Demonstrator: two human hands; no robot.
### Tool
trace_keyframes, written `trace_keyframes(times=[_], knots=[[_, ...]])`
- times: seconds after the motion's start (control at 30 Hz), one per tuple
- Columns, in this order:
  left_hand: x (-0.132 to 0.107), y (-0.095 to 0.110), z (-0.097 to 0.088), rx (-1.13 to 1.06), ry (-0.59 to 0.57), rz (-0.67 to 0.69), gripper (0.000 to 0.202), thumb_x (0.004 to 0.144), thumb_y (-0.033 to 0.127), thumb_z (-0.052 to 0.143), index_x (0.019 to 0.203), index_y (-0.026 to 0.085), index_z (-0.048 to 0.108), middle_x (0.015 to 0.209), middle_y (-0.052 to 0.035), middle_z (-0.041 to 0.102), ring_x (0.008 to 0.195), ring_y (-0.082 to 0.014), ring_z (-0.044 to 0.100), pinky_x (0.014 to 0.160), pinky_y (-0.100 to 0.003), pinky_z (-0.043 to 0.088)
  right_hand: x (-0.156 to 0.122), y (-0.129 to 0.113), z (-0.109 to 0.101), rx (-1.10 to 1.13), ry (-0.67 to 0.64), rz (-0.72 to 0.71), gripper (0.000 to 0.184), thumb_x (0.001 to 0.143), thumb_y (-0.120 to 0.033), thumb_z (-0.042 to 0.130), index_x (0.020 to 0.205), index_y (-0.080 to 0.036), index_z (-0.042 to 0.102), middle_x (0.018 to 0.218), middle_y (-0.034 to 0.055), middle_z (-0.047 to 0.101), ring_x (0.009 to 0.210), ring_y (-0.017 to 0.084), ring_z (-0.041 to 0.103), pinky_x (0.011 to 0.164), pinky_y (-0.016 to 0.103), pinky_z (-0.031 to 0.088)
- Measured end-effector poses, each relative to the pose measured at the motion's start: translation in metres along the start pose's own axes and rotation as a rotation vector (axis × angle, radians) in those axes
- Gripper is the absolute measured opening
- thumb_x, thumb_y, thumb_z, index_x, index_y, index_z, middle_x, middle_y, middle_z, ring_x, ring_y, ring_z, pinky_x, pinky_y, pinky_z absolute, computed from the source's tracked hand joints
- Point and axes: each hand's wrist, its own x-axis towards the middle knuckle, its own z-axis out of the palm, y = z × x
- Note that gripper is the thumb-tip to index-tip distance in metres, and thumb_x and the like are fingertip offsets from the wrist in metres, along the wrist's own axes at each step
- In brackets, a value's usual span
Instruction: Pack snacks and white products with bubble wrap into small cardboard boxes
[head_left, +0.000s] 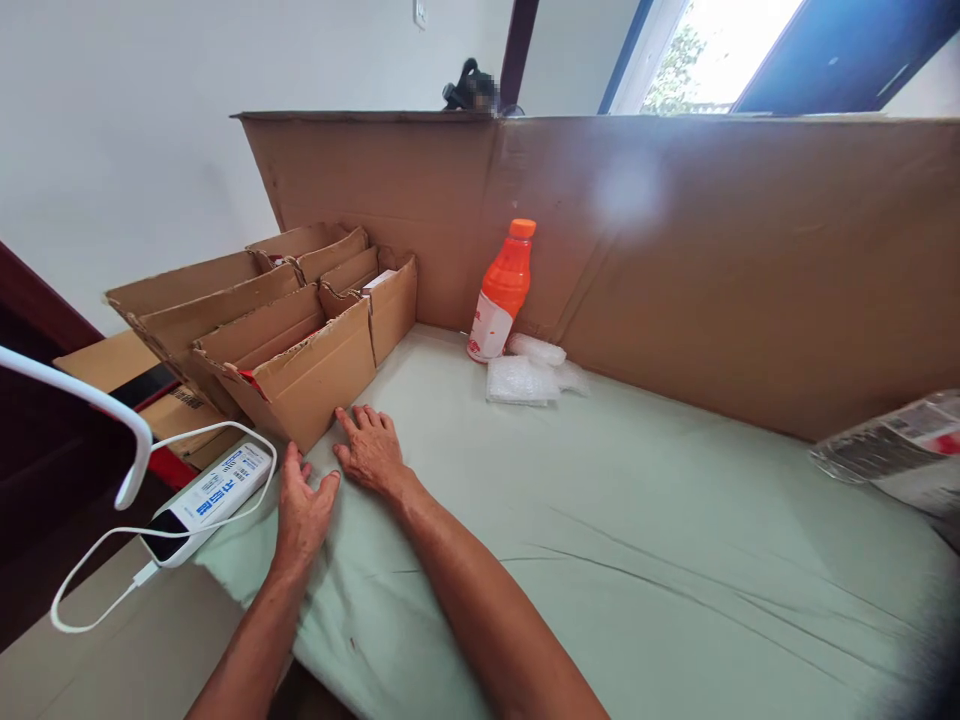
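Observation:
At the front foot of a brown cardboard box [322,360] with dividers, my left hand [306,505] has its fingers apart and its fingertips near the lower corner. Just to the right, my right hand [369,448] lies with spread fingers on the pale green cloth [600,500], its fingertips by the base of the same box. Neither hand grips anything that I can see. Inside the box's compartments, a white item [379,281] and bits of red show; most of the contents are hidden by the walls.
A white power bank [225,490] with a white cable [94,630] lies left of my hands. Beyond them stand an orange bottle [504,285] and folded bubble wrap [523,381]. Tall cardboard [750,250] walls the back. A clear plastic package [915,450] sits far right.

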Motion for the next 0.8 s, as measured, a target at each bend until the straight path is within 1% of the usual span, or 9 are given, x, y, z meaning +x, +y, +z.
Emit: trace_keyframes(times=[0.07,0.17,0.27,0.37,0.47,0.53,0.63,0.73,0.8], knots=[[-0.002,0.001,-0.001,0.015,-0.003,0.010,0.086,0.084,0.037,0.064,0.157,0.015,0.023,0.158,-0.0242,0.033,0.145,-0.0370,0.041,0.117,-0.053,0.036,0.000,0.000,0.000,-0.005,0.005,0.000,0.064,0.096,-0.039,0.055,0.154,-0.019,0.037,0.152,0.0167,0.047,0.142,0.028,0.038,0.114,0.046,0.030],[-0.016,0.009,-0.002,0.049,0.003,0.043,0.083,0.081,0.035,0.065,0.154,0.015,0.029,0.156,-0.0229,0.035,0.145,-0.0377,0.039,0.118,-0.056,0.034,0.000,-0.001,-0.001,-0.013,0.009,-0.007,0.062,0.097,-0.040,0.054,0.153,-0.017,0.039,0.152,0.0178,0.047,0.142,0.029,0.038,0.114,0.048,0.030],[-0.035,0.027,-0.005,0.161,0.011,0.188,0.074,0.081,0.033,0.064,0.148,0.015,0.040,0.155,-0.0204,0.037,0.147,-0.0365,0.035,0.121,-0.056,0.030,-0.011,-0.001,-0.006,-0.021,-0.006,-0.053,0.055,0.099,-0.045,0.053,0.145,-0.016,0.049,0.152,0.0181,0.046,0.142,0.030,0.037,0.115,0.050,0.030],[-0.045,0.050,-0.005,0.304,-0.037,0.382,0.055,0.084,0.031,0.058,0.137,0.017,0.054,0.153,-0.0178,0.042,0.144,-0.0352,0.040,0.117,-0.054,0.037,-0.038,0.000,-0.012,-0.027,-0.025,-0.133,0.050,0.099,-0.044,0.052,0.141,-0.017,0.054,0.152,0.0167,0.048,0.142,0.030,0.038,0.115,0.049,0.031],[-0.033,0.070,0.005,0.364,-0.125,0.510,0.044,0.084,0.029,0.056,0.127,0.020,0.063,0.150,-0.0146,0.048,0.140,-0.0337,0.044,0.114,-0.052,0.042,-0.079,0.002,-0.020,-0.024,-0.026,-0.230,0.048,0.098,-0.040,0.054,0.140,-0.016,0.054,0.150,0.0175,0.049,0.141,0.032,0.038,0.115,0.051,0.031],[-0.017,0.076,0.019,0.398,-0.205,0.556,0.045,0.084,0.028,0.055,0.127,0.020,0.064,0.150,-0.0135,0.049,0.139,-0.0328,0.045,0.114,-0.051,0.042,-0.105,0.002,-0.026,-0.012,-0.026,-0.280,0.046,0.096,-0.041,0.056,0.134,-0.016,0.059,0.146,0.0169,0.052,0.139,0.032,0.039,0.116,0.051,0.031],[0.006,0.074,0.051,0.457,-0.332,0.563,0.047,0.081,0.026,0.056,0.126,0.018,0.064,0.145,-0.0148,0.053,0.136,-0.0330,0.047,0.113,-0.053,0.042,-0.132,-0.001,-0.034,-0.004,-0.031,-0.306,0.047,0.095,-0.047,0.057,0.130,-0.015,0.062,0.140,0.0154,0.057,0.134,0.031,0.043,0.116,0.049,0.032],[0.017,0.069,0.091,0.487,-0.465,0.579,0.044,0.077,0.026,0.060,0.119,0.019,0.069,0.137,-0.0146,0.060,0.131,-0.0331,0.052,0.112,-0.053,0.043,-0.140,-0.004,-0.039,-0.029,-0.033,-0.311,0.049,0.095,-0.050,0.056,0.128,-0.015,0.064,0.134,0.0155,0.060,0.132,0.031,0.045,0.115,0.049,0.033],[0.019,0.068,0.116,0.501,-0.563,0.605,0.044,0.074,0.027,0.063,0.117,0.019,0.070,0.137,-0.0147,0.061,0.130,-0.0336,0.053,0.112,-0.053,0.043,-0.139,-0.004,-0.039,-0.041,-0.026,-0.320,0.048,0.095,-0.051,0.055,0.125,-0.015,0.065,0.132,0.0150,0.062,0.131,0.032,0.046,0.116,0.049,0.032]])
